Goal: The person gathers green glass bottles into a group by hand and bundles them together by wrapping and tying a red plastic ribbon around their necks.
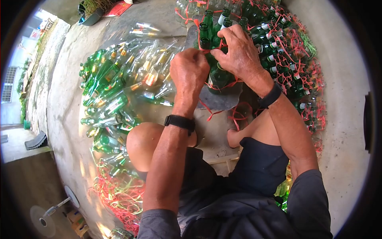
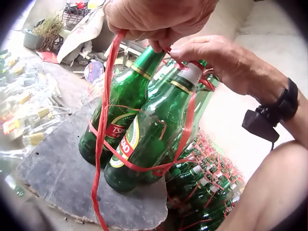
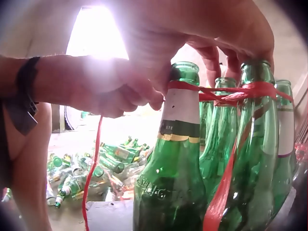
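Note:
A cluster of green beer bottles stands upright on a grey slab, with red plastic twine round the bodies and necks. My left hand, fingers curled, grips the twine's loose end just left of the near bottle's neck. From it, the red strand hangs down past the slab. Over the bottle tops, my right hand holds the necks, its thumb by the near bottle's neck and its fingers reaching behind the others. Its palm hides part of the far necks in the head view.
Loose green and clear bottles lie piled at the left. Bundles of twine-tied green bottles stand close on the right. A heap of red twine lies at lower left, and my bent knees flank the slab.

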The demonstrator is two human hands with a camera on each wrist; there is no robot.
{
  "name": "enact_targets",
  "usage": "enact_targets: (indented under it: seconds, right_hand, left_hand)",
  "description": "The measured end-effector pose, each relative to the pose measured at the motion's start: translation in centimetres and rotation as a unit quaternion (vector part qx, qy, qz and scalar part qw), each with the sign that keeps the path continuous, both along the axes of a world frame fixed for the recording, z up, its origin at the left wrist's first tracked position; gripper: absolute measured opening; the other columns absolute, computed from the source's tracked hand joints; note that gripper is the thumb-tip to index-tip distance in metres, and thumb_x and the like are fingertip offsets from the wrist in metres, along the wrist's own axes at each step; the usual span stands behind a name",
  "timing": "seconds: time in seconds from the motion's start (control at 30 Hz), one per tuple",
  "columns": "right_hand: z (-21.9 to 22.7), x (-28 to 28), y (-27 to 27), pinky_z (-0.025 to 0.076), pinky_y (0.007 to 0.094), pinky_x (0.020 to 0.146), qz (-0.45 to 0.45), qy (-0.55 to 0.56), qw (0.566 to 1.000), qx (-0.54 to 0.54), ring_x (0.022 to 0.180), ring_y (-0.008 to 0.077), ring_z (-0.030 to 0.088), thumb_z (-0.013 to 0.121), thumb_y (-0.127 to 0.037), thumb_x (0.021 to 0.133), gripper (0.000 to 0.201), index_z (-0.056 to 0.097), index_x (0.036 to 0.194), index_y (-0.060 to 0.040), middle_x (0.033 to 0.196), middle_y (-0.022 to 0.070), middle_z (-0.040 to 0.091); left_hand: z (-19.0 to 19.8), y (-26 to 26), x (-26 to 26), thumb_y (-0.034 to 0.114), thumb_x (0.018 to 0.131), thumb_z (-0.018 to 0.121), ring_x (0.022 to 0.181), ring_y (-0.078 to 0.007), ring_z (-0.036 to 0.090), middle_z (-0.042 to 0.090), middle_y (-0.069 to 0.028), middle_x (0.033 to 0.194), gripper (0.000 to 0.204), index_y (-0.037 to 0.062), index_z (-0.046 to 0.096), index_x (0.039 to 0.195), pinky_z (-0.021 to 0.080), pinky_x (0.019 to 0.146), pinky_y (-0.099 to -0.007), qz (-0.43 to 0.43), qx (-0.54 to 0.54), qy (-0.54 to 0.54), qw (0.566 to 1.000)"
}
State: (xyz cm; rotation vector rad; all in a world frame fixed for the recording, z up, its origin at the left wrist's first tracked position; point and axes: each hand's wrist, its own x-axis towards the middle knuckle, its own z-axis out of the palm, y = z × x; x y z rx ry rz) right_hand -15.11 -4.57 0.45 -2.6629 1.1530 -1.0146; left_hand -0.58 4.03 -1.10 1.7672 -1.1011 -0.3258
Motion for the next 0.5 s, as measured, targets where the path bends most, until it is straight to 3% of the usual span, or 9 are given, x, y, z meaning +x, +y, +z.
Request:
enact_targets:
  seconds: [0.13, 0.33, 0.5]
  right_hand:
    - [0.3, 0.3, 0.5, 0.052, 0.0452, 0.09, -0.024, 0.001, 1.0, 0.007, 0.105, 0.0348, 0.063, 0.084, -0.019, 0.075, 0.044, 0.062, 0.111, -0.0051, 0.11, 0.0123, 0.058]
    - [0.3, 0.1, 0.2, 0.056, 0.048, 0.086, -0.024, 0.0, 0.999, 0.025, 0.105, 0.035, 0.062, 0.081, -0.022, 0.077, 0.042, 0.062, 0.112, -0.008, 0.11, 0.0113, 0.057]
    - [0.5, 0.1, 0.6, 0.053, 0.0466, 0.09, -0.032, -0.001, 0.999, 0.042, 0.108, 0.035, 0.062, 0.084, -0.022, 0.077, 0.046, 0.06, 0.113, -0.0082, 0.112, 0.0106, 0.056]
  left_hand:
    - [0.2, 0.2, 0.5, 0.017, 0.085, 0.067, 0.072, -0.0456, 0.068, 0.068, -0.0263, 0.075, 0.02, -0.0013, 0.076, 0.084, 0.054, 0.069, -0.0496, -0.016, -0.015, -0.02, 1.0]
    - [1.1, -0.3, 1.4, 0.016, 0.083, 0.067, 0.073, -0.0456, 0.069, 0.068, -0.0257, 0.075, 0.019, -0.0013, 0.075, 0.083, 0.054, 0.068, -0.0494, -0.056, 0.013, -0.04, 0.998]
    - [3.3, -1.3, 2.6, 0.016, 0.084, 0.066, 0.076, -0.0459, 0.068, 0.068, -0.0246, 0.077, 0.017, 0.0021, 0.074, 0.081, 0.055, 0.069, -0.0508, -0.156, 0.024, -0.102, 0.982]
